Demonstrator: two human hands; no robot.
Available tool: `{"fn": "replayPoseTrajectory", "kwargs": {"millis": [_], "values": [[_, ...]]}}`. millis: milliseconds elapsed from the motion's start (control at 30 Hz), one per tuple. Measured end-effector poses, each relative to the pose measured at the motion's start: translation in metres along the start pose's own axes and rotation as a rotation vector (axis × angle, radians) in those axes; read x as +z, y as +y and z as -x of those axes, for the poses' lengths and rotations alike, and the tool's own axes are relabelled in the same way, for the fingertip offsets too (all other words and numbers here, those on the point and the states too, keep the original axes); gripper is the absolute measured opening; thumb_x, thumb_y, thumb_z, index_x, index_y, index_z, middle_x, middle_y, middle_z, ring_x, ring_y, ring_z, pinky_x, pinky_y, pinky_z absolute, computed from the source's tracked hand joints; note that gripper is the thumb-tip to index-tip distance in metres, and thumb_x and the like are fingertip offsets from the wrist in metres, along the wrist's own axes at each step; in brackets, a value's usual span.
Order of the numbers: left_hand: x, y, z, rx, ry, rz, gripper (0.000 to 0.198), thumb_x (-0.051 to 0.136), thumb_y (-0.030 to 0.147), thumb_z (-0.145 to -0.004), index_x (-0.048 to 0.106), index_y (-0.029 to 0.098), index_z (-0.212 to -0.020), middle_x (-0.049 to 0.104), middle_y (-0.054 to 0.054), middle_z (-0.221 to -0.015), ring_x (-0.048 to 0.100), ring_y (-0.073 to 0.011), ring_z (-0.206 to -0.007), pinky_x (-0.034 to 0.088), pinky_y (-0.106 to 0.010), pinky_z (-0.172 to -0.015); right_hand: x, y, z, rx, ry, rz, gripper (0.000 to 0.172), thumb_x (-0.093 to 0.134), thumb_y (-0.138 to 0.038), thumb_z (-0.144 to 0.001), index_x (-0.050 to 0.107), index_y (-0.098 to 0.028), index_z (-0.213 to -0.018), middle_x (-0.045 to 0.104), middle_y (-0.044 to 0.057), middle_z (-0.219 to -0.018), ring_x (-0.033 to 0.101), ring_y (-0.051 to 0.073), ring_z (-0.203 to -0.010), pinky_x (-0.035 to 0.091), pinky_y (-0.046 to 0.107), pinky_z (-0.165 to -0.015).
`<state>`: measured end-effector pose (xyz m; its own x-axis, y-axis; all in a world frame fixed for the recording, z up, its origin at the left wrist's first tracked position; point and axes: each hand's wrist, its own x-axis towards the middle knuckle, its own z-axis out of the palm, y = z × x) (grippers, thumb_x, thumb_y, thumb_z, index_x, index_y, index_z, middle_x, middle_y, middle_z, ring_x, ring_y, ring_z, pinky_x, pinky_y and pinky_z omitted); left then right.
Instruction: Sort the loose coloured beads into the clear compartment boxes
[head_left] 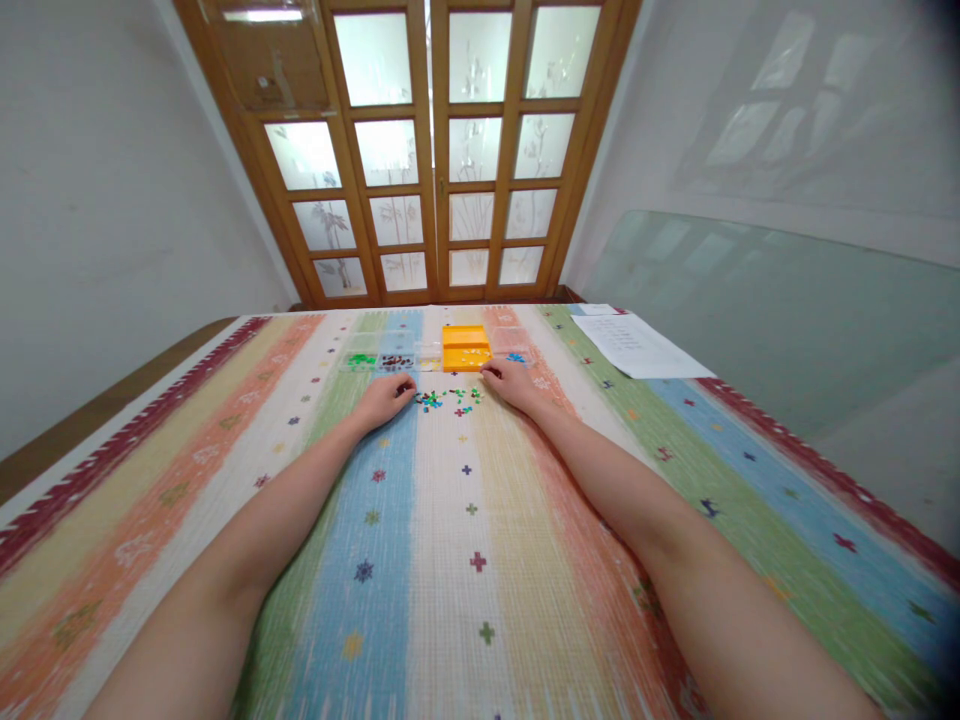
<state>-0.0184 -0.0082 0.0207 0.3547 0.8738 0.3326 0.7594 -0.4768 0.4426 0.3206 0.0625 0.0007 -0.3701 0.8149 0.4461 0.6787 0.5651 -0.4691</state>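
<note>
My left hand rests on the cloth with its fingers curled together, just left of a loose pile of small coloured pieces, mostly green and blue with some dark red. Anything between those fingertips is too small to make out. My right hand is closed in a pinch by the front right corner of a yellow tray, which holds small pale pieces. Whether the pinch holds a piece cannot be seen. Clear boxes flank the tray: green pieces and dark brown pieces lie to the left, blue pieces to the right.
A striped tablecloth covers the table. White paper with writing lies at the far right edge. A glass panel leans against the right wall, and wooden doors with panes stand beyond the table.
</note>
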Motion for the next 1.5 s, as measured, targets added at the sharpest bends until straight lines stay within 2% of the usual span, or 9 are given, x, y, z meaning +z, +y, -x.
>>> {"fn": "replayPoseTrajectory", "kwargs": {"millis": [167, 300, 400, 500, 733, 1000, 1133, 1267, 1500], "values": [[0.005, 0.014, -0.001, -0.008, 0.001, 0.046, 0.017, 0.058, 0.033, -0.097, 0.072, 0.022, -0.097, 0.077, -0.004, -0.095, 0.068, -0.0223, -0.085, 0.051, -0.034, -0.078, 0.0, -0.002, 0.0, 0.005, -0.012, 0.005, 0.02, 0.059, -0.021, -0.098, 0.078, -0.021, -0.103, 0.079, 0.006, -0.104, 0.069, 0.022, -0.094, 0.05, 0.031, -0.085], [0.011, 0.036, 0.0, -0.01, -0.021, 0.072, 0.018, 0.059, 0.032, -0.097, 0.073, 0.022, -0.098, 0.077, -0.005, -0.092, 0.068, -0.0219, -0.083, 0.05, -0.034, -0.076, -0.001, -0.007, 0.001, -0.009, -0.033, 0.024, 0.021, 0.058, -0.021, -0.098, 0.079, -0.022, -0.101, 0.079, 0.006, -0.102, 0.069, 0.022, -0.09, 0.05, 0.03, -0.082], [0.019, 0.053, 0.003, 0.043, -0.048, -0.021, 0.017, 0.059, 0.031, -0.097, 0.074, 0.022, -0.097, 0.077, -0.006, -0.093, 0.067, -0.0226, -0.082, 0.049, -0.035, -0.075, -0.004, -0.016, 0.002, -0.033, -0.057, 0.043, 0.021, 0.059, -0.021, -0.098, 0.079, -0.022, -0.104, 0.079, 0.007, -0.105, 0.069, 0.022, -0.092, 0.049, 0.03, -0.083], [0.025, 0.061, 0.005, 0.082, -0.07, -0.108, 0.016, 0.061, 0.032, -0.096, 0.075, 0.023, -0.098, 0.075, -0.006, -0.09, 0.067, -0.0238, -0.083, 0.048, -0.035, -0.075, -0.008, -0.033, 0.004, -0.117, -0.115, 0.1, 0.02, 0.059, -0.023, -0.099, 0.079, -0.022, -0.102, 0.078, 0.008, -0.105, 0.068, 0.023, -0.095, 0.048, 0.031, -0.085], [0.021, 0.043, 0.0, -0.001, 0.022, -0.137, 0.02, 0.059, 0.035, -0.099, 0.073, 0.022, -0.096, 0.074, -0.007, -0.09, 0.066, -0.0237, -0.083, 0.048, -0.036, -0.076, 0.0, -0.08, 0.011, -0.379, -0.282, 0.147, 0.017, 0.062, -0.025, -0.099, 0.078, -0.023, -0.099, 0.074, 0.009, -0.1, 0.064, 0.023, -0.098, 0.045, 0.032, -0.089], [0.014, 0.01, -0.001, -0.065, 0.115, -0.193, 0.018, 0.057, 0.021, -0.095, 0.074, 0.02, -0.1, 0.075, -0.009, -0.101, 0.066, -0.0253, -0.098, 0.05, -0.037, -0.089, 0.007, -0.081, 0.012, -0.522, -0.28, 0.191, 0.016, 0.062, -0.022, -0.1, 0.078, -0.019, -0.099, 0.072, 0.009, -0.097, 0.061, 0.023, -0.097, 0.044, 0.035, -0.089], [0.015, -0.002, -0.001, -0.045, 0.102, -0.177, 0.02, 0.059, 0.017, -0.09, 0.076, 0.02, -0.1, 0.074, -0.009, -0.101, 0.065, -0.0261, -0.099, 0.05, -0.039, -0.093, 0.011, -0.078, 0.012, -0.511, -0.267, 0.175, 0.016, 0.062, -0.021, -0.1, 0.077, -0.02, -0.097, 0.072, 0.008, -0.095, 0.061, 0.023, -0.096, 0.044, 0.034, -0.088], [0.017, -0.005, -0.001, -0.008, 0.077, -0.155, 0.017, 0.064, 0.022, -0.089, 0.079, 0.021, -0.097, 0.074, -0.008, -0.098, 0.065, -0.0267, -0.098, 0.05, -0.04, -0.094, 0.014, -0.073, 0.011, -0.463, -0.241, 0.115, 0.013, 0.063, -0.018, -0.097, 0.076, -0.019, -0.096, 0.073, 0.008, -0.096, 0.062, 0.023, -0.095, 0.044, 0.033, -0.087], [0.016, -0.003, -0.001, 0.013, 0.057, -0.145, 0.015, 0.063, 0.025, -0.091, 0.078, 0.021, -0.091, 0.073, -0.008, -0.098, 0.065, -0.0263, -0.098, 0.049, -0.04, -0.093, 0.004, -0.047, 0.004, -0.122, -0.062, -0.06, 0.014, 0.061, -0.016, -0.092, 0.075, -0.018, -0.095, 0.076, 0.005, -0.094, 0.064, 0.019, -0.084, 0.043, 0.028, -0.077]]}}
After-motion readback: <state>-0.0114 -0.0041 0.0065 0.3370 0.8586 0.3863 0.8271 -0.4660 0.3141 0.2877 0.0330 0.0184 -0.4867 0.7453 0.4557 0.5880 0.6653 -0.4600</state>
